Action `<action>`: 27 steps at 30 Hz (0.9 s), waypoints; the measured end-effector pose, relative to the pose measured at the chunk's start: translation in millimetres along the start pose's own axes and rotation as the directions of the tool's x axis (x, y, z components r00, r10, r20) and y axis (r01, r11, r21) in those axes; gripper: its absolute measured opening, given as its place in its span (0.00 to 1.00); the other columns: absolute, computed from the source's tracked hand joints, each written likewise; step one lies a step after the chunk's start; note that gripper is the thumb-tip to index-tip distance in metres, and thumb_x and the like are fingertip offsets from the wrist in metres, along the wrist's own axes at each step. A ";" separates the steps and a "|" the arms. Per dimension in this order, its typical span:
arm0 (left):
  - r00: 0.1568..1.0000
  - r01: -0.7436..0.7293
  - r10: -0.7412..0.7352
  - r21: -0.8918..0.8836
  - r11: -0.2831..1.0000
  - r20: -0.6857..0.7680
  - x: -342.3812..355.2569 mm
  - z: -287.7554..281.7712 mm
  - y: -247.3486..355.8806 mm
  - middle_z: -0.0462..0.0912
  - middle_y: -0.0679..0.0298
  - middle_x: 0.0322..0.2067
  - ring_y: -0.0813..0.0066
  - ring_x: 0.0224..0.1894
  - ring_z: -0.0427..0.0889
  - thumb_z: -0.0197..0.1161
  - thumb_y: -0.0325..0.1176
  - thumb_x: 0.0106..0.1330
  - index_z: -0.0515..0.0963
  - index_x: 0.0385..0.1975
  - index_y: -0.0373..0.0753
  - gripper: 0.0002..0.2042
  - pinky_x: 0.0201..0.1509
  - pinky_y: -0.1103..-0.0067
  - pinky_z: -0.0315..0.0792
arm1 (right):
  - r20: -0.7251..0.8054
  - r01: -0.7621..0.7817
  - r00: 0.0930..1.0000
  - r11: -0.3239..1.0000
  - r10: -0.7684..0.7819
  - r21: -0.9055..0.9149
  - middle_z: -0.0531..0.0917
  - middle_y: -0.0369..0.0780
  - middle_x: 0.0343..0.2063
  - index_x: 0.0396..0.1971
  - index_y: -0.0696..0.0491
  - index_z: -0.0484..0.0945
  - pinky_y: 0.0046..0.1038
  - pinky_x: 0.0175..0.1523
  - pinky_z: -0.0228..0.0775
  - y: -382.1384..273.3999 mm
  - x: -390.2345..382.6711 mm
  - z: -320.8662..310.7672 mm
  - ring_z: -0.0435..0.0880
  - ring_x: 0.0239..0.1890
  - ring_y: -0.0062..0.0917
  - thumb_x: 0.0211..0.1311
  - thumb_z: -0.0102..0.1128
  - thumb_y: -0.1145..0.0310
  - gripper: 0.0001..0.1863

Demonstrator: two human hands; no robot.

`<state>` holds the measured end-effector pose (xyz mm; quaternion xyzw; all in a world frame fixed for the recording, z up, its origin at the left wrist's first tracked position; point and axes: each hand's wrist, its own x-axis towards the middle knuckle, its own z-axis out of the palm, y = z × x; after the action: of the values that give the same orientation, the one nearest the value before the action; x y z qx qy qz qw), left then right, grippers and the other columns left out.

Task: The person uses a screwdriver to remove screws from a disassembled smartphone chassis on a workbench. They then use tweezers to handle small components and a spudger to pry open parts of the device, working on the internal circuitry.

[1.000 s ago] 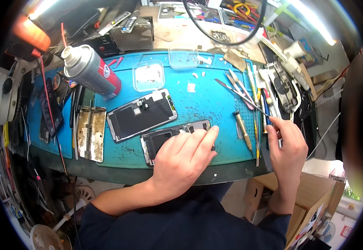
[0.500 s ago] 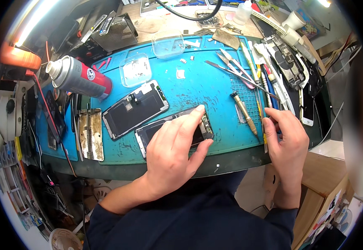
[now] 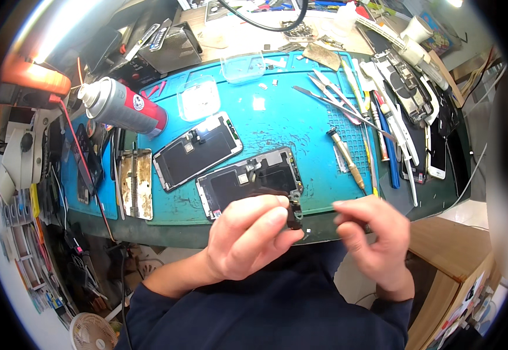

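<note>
My left hand (image 3: 245, 236) grips a small black phone component (image 3: 294, 211) between its fingers, lifted over the mat's front edge. Just behind it lies a dark phone screen assembly (image 3: 222, 189) with metal plates and flex cable. A second such assembly (image 3: 198, 154) rests tilted to its left. My right hand (image 3: 370, 236), slightly blurred, hovers right of the component, fingers loosely curled and apart from the thumb, with nothing visible in them. The blue silicone mat (image 3: 289, 128) lies under both assemblies.
A spray can (image 3: 122, 105) leans at the left, near clear plastic containers (image 3: 198, 99). Tweezers (image 3: 324, 96), a gold-coloured screwdriver (image 3: 344, 154) and several tools line the right. A stained metal holder (image 3: 143, 184) lies left. A wooden cabinet (image 3: 446, 251) stands below at the right.
My left hand has lifted the small component from the lower phone assembly toward my body. My right hand has moved left and down, away from the tools.
</note>
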<state>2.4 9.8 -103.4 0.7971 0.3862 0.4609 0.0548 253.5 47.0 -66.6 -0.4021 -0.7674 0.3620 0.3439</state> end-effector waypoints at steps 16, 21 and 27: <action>0.972 -0.095 0.079 -0.062 0.994 -0.219 -23.9 -11.2 -6.0 0.88 0.50 0.47 0.58 0.42 0.91 0.76 0.28 0.66 0.81 0.52 0.31 0.18 0.41 0.72 0.86 | -0.365 -0.129 0.926 0.990 0.098 -0.062 0.87 0.31 0.35 0.52 0.57 0.86 0.15 0.32 0.66 -5.0 55.7 6.3 0.77 0.28 0.10 0.67 0.71 0.78 0.14; 0.974 0.068 -0.061 0.023 0.997 -0.219 -51.8 -46.8 -13.3 0.86 0.52 0.47 0.58 0.42 0.91 0.73 0.25 0.68 0.71 0.66 0.32 0.27 0.41 0.69 0.85 | -0.125 -0.138 0.985 0.972 0.116 -0.190 0.90 0.39 0.32 0.53 0.56 0.87 0.23 0.30 0.70 2.2 91.2 23.4 0.77 0.21 0.16 0.65 0.74 0.74 0.17; 0.958 0.227 -0.198 0.131 0.965 -0.205 -61.8 -75.3 -17.7 0.85 0.49 0.47 0.56 0.43 0.88 0.71 0.19 0.67 0.65 0.72 0.32 0.33 0.46 0.67 0.84 | -0.046 -0.003 0.999 0.828 -0.027 -0.561 0.91 0.39 0.32 0.50 0.55 0.86 0.36 0.37 0.79 21.9 107.0 35.7 0.88 0.28 0.35 0.68 0.72 0.62 0.16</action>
<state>-83.2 -39.3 -111.1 0.7049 0.5076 0.4955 0.0056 185.2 138.8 -77.5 -0.4898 -0.8331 0.1084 0.2330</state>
